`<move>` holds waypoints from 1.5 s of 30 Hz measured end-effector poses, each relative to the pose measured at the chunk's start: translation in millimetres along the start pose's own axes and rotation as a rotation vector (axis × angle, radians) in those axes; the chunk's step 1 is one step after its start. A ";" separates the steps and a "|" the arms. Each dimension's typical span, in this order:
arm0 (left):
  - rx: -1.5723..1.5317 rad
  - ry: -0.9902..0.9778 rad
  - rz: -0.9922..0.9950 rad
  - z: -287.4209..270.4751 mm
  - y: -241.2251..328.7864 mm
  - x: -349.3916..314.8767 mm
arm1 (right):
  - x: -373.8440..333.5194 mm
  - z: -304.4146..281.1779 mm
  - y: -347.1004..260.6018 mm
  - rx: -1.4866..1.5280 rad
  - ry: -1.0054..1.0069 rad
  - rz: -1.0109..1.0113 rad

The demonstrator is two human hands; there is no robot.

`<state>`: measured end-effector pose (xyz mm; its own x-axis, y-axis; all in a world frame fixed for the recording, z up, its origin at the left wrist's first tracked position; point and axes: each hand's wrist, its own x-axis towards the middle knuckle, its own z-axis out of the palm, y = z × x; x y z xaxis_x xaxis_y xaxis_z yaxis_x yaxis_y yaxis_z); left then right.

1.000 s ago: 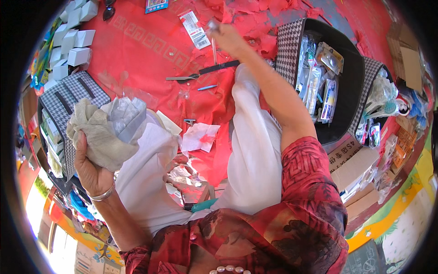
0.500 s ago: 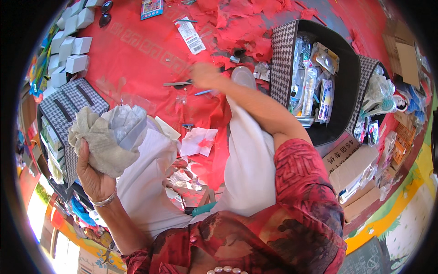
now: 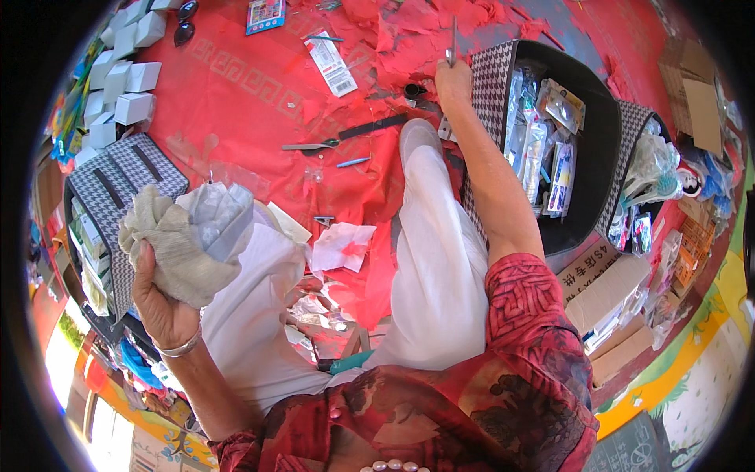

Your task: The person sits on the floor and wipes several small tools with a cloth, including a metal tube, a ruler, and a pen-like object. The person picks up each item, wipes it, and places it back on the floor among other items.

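Observation:
My left hand (image 3: 167, 303) is closed around a bunched beige cloth (image 3: 169, 248) with a pale grey-white cloth (image 3: 220, 216) folded against it, held above my left knee. My right hand (image 3: 454, 82) reaches far forward, its fingers closed on a thin grey stick-like tool (image 3: 453, 38) that points away from me. The tool's lower part is hidden in the fist. Left of that hand, on the red sheet (image 3: 236, 118), lie a grey blade-like strip (image 3: 307, 146), a black strip (image 3: 373, 126) and a blue pen-like stick (image 3: 353, 162).
An open houndstooth box (image 3: 491, 86) full of packaged goods stands right of my right forearm. Another houndstooth box (image 3: 149, 169) and stacked small white boxes (image 3: 132, 108) are at left. A white package card (image 3: 330, 63) and torn red scraps (image 3: 417, 31) lie ahead.
My right hand has moved forward and right, away from the blade-like strip, uncovering the black strip. A grey tool now shows in it. My left hand stays with the cloths.

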<state>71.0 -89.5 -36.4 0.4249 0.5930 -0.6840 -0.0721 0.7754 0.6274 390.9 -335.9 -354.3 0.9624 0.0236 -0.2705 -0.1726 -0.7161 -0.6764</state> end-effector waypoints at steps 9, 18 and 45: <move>0.010 0.029 -0.015 7.5 -6.5 -0.3 | -121.6 54.0 -14.4 -0.509 -1.093 -0.578; 0.042 0.030 -0.024 13.1 -12.4 1.1 | -123.1 56.9 -15.8 -0.671 -0.711 -0.562; 0.079 0.017 -0.035 6.1 -18.0 6.4 | -2.5 9.7 21.3 0.076 -0.535 -0.040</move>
<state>80.5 -101.0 -49.8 0.4108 0.5696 -0.7119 0.0145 0.7766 0.6298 382.8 -344.4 -374.7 0.7307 0.4158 -0.5415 -0.1718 -0.6556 -0.7353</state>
